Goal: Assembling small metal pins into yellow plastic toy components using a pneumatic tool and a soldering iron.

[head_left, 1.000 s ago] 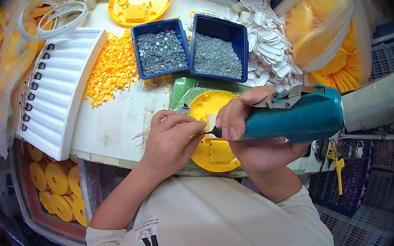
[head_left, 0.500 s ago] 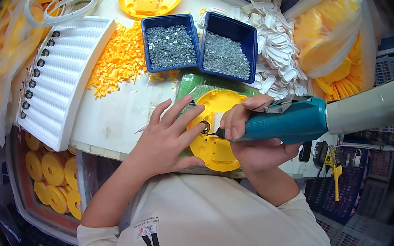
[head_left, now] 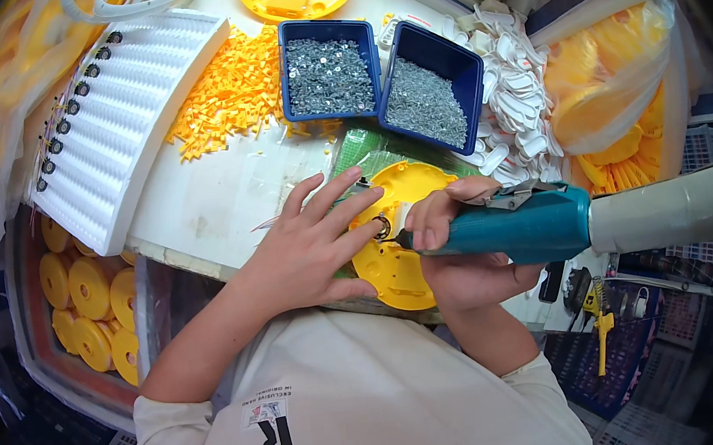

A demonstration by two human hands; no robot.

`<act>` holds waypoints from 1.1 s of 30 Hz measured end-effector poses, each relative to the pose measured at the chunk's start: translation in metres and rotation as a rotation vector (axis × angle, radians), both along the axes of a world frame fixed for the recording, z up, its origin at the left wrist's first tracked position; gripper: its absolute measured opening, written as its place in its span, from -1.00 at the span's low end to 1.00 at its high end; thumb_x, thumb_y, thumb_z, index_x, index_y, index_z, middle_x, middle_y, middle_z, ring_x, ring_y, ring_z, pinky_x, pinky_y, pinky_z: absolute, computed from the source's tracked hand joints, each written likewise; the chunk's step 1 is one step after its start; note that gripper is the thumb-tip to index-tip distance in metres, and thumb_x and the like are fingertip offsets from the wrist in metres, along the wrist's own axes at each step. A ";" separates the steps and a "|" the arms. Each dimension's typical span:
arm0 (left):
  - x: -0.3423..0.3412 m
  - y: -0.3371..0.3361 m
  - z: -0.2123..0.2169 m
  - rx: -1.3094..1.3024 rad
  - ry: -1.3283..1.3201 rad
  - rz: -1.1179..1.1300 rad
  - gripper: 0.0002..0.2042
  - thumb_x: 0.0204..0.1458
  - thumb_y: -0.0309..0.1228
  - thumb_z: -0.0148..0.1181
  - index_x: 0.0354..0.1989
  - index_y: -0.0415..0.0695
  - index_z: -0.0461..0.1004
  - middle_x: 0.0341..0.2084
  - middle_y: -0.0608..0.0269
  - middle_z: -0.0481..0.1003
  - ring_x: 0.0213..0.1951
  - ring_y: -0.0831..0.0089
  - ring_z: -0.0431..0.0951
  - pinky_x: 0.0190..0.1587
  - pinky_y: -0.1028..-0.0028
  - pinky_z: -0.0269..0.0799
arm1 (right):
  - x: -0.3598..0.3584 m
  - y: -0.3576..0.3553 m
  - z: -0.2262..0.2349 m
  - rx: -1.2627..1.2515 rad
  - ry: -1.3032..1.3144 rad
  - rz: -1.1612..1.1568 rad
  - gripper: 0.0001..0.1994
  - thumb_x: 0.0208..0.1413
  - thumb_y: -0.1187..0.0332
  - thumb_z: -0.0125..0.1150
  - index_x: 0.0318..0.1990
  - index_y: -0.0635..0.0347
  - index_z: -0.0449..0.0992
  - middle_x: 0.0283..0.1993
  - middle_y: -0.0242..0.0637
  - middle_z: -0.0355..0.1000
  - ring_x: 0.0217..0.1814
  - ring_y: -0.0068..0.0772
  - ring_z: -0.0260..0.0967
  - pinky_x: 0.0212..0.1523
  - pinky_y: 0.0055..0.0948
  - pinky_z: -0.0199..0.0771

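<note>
A round yellow plastic housing (head_left: 395,278) lies on the bench in front of me. My left hand (head_left: 299,245) rests over its left side, fingers spread, with a fingertip at a small dark ring-shaped part (head_left: 383,226) in the middle. My right hand (head_left: 462,282) is wrapped round a teal electric screwdriver (head_left: 513,225), held level, its thin bit pointing left beside that ring. Whether the bit sits on a screw is too small to tell. Under the housing is a green mat (head_left: 354,152), mostly covered.
Beyond the housing stand two blue bins, one of washer-like metal pieces (head_left: 326,79), one of small screws (head_left: 422,103). Small yellow pieces (head_left: 224,87), a white foam tray (head_left: 125,117) and white plastic parts (head_left: 516,105) flank them. A crate of yellow discs (head_left: 90,286) is at lower left.
The whole view has shifted and turned slightly. Both hands, the screwdriver and the housing keep nearly the same places relative to one another.
</note>
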State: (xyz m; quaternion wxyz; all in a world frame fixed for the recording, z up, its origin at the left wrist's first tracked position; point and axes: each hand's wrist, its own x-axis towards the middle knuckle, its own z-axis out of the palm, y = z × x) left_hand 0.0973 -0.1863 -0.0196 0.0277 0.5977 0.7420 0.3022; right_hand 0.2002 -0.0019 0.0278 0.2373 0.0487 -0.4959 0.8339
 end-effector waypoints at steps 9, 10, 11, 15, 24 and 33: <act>-0.001 0.001 -0.004 0.016 -0.011 -0.001 -0.31 -0.05 0.22 0.39 0.11 -0.07 0.57 0.43 0.15 0.32 0.55 0.07 0.08 0.51 -0.08 -0.06 | 0.005 -0.002 -0.002 0.080 -0.073 0.049 -0.16 0.20 -0.40 -0.16 0.15 0.32 0.44 -0.38 -0.13 0.48 -0.37 -0.26 0.40 -0.18 -0.24 0.42; -0.001 0.001 -0.004 0.020 -0.009 -0.002 -0.30 -0.06 0.22 0.39 0.11 -0.07 0.57 0.43 0.15 0.31 0.55 0.07 0.08 0.51 -0.08 -0.06 | 0.006 -0.002 -0.003 0.088 -0.097 0.077 -0.17 0.20 -0.38 -0.14 0.14 0.33 0.44 -0.36 -0.12 0.49 -0.35 -0.25 0.41 -0.18 -0.23 0.43; -0.001 0.002 -0.004 0.022 -0.010 -0.002 -0.30 -0.06 0.22 0.39 0.11 -0.07 0.57 0.43 0.15 0.31 0.55 0.07 0.08 0.51 -0.08 -0.06 | 0.004 -0.004 0.000 0.111 -0.077 0.103 -0.21 0.20 -0.34 -0.08 0.12 0.34 0.46 -0.34 -0.10 0.48 -0.33 -0.22 0.41 -0.20 -0.23 0.43; -0.002 0.001 -0.005 0.005 -0.010 -0.004 -0.30 -0.09 0.20 0.42 0.11 -0.07 0.57 0.43 0.16 0.31 0.56 0.07 0.07 0.50 -0.09 -0.05 | 0.007 -0.004 0.002 0.131 -0.202 0.150 -0.23 0.20 -0.32 0.00 0.08 0.37 0.48 -0.34 -0.08 0.46 -0.31 -0.18 0.40 -0.20 -0.23 0.42; -0.009 0.000 0.009 0.028 -0.020 0.013 -0.34 -0.05 0.11 0.45 0.14 -0.07 0.55 0.42 0.15 0.31 0.53 0.05 0.11 0.48 -0.08 0.00 | -0.001 0.004 0.007 0.090 -0.139 0.085 -0.16 0.17 -0.28 0.10 0.25 0.43 0.41 -0.35 -0.08 0.49 -0.29 -0.17 0.43 -0.16 -0.21 0.43; -0.048 0.011 0.011 -0.026 -0.336 0.223 -0.73 0.14 -0.29 0.36 -0.09 -0.20 0.63 -0.15 0.04 0.56 -0.04 0.02 0.54 0.05 0.16 0.46 | -0.010 0.046 0.051 0.092 0.009 -0.259 -0.04 0.34 -0.39 -0.24 0.46 0.45 0.20 0.15 0.04 0.45 0.18 -0.11 0.42 0.21 -0.16 0.45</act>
